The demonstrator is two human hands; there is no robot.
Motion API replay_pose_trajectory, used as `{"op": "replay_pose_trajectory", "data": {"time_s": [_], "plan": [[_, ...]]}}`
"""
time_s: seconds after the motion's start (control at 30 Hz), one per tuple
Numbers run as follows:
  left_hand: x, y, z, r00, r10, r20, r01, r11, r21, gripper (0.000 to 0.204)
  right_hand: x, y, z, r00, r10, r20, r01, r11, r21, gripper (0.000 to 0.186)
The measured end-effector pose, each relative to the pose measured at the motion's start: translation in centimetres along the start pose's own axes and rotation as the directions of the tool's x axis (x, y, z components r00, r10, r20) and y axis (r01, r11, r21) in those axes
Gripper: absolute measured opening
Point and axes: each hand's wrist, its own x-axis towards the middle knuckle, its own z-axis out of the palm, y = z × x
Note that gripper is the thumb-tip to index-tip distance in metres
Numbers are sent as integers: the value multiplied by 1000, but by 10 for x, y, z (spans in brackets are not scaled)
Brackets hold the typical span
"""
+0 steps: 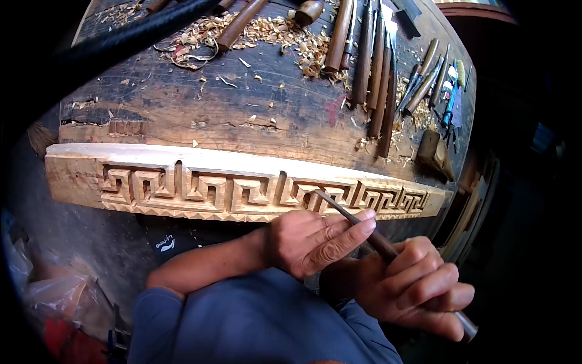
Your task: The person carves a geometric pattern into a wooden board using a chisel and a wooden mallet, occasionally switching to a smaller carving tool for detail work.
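A carving chisel (381,244) with a dark wooden handle slants across a long pale wooden board (73,176) carved with a fretwork pattern of squared spirals. Its narrow metal tip rests in a recess of the carving, right of the board's middle. My right hand (418,285) is closed round the handle, whose ringed butt sticks out below the fist. Across the shaft nearer the blade lie the fingers of my left hand (321,242), pressed against it; the thumb is hidden. A row of small notched triangles runs along the board's near edge.
The board lies along the near edge of a worn wooden bench (242,103). Several wooden-handled chisels (379,85), a wooden block (434,151) and curled shavings (267,33) cover its far and right parts. A black tube (133,36) crosses the upper left.
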Motion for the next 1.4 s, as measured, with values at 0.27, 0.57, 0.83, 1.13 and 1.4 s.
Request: {"op": "replay_pose_trajectory", "data": {"time_s": [0.27, 0.57, 0.83, 1.13, 1.4], "plan": [[-8, -2, 11, 994, -19, -110, 22, 1000, 20, 58, -3, 15, 2, 999, 19, 32, -18, 999, -49, 54], [-7, -1, 5, 995, -63, -77, 61, 998, -22, 59, 9, 18, 17, 992, 116, 49, -112, 990, -80, 52], [-5, -1, 7, 989, -91, -114, 87, 995, -40, 57, 11, 20, 37, 983, 184, 23, -178, 971, -160, 50], [-8, 1, 10, 982, -35, -185, 35, 999, -4, 46, -9, 23, 17, 979, -3, 204, 33, 989, -143, 51], [-5, -3, 13, 985, -15, -173, 9, 999, -36, 57, -3, 10, 26, 990, -71, -123, 63, 996, -68, 52]]}}
